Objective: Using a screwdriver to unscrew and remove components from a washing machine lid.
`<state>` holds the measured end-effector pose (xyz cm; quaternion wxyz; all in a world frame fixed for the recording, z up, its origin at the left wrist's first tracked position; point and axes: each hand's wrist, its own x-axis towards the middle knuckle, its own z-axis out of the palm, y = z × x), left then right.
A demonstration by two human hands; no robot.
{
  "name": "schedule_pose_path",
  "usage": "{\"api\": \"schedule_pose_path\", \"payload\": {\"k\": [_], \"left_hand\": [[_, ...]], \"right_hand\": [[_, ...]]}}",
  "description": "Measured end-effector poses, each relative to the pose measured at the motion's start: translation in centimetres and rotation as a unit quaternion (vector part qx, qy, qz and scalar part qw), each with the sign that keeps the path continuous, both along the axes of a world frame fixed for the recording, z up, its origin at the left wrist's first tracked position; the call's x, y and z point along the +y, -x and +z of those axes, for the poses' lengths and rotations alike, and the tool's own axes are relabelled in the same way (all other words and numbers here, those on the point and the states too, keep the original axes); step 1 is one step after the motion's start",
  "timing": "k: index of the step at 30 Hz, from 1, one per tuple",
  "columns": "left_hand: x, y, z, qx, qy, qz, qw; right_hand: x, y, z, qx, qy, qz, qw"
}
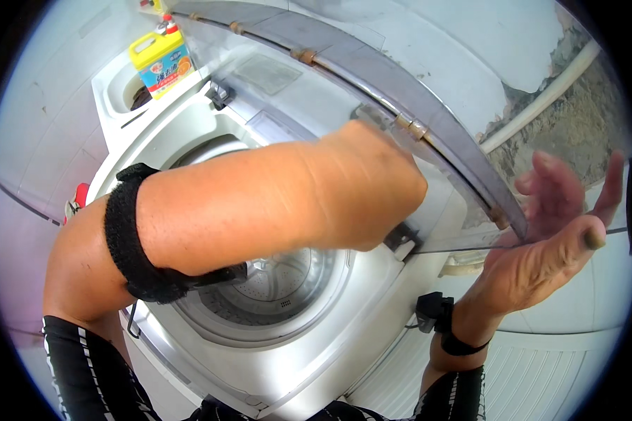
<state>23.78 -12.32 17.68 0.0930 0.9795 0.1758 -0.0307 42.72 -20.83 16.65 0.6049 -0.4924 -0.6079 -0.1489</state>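
Note:
My left hand [379, 184] is bent over in front of the raised see-through lid [456, 126] of a white top-loading washing machine [309, 372]. Its fingers curl in under the hand, and whatever they hold is hidden; the wrist is slightly blurred. A hinge strip with brownish stains runs across the lid just above it. At the lid's lower right edge is my right hand [541, 263], thumb on the near side and fingers showing hazily through the plastic, so the edge lies between them. Below my left forearm the metal drum [281, 281] shows in the machine's opening.
A yellow-capped jug [163, 67] of cleaner with a blue label stands at the back left, beside a small white basin [109, 98] with something dark in it. A pale pipe [548, 95] crosses the peeling wall at right. A ribbed white panel [541, 375] lies at lower right.

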Motion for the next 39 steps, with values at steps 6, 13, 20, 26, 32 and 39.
{"api": "schedule_pose_path", "payload": {"k": [6, 13, 20, 26, 32, 39], "left_hand": [[0.3, 0.6, -0.9, -0.052, 0.030, 0.018, 0.998], [0.8, 2.7, -3.0, -0.094, 0.143, 0.077, 0.982], [1.3, 4.5, -5.1, -0.118, 0.239, 0.121, 0.956], [2.6, 5.4, -7.0, -0.145, 0.357, 0.122, 0.915], [3.6, 5.1, -6.8, -0.131, 0.337, 0.099, 0.927], [2.4, 4.9, -6.1, -0.169, 0.162, 0.039, 0.971]], "right_hand": [[0.5, -0.6, 0.0, 0.020, -0.001, 0.030, 0.999], [0.9, -1.1, 0.0, 0.031, 0.005, 0.062, 0.998], [1.3, -2.0, 0.0, 0.046, 0.008, 0.057, 0.997], [1.5, -1.9, 0.0, 0.037, 0.002, 0.055, 0.998], [2.1, -1.4, -0.2, 0.023, -0.041, 0.017, 0.999], [1.4, -1.7, -0.3, -0.011, -0.034, 0.002, 0.999]]}}
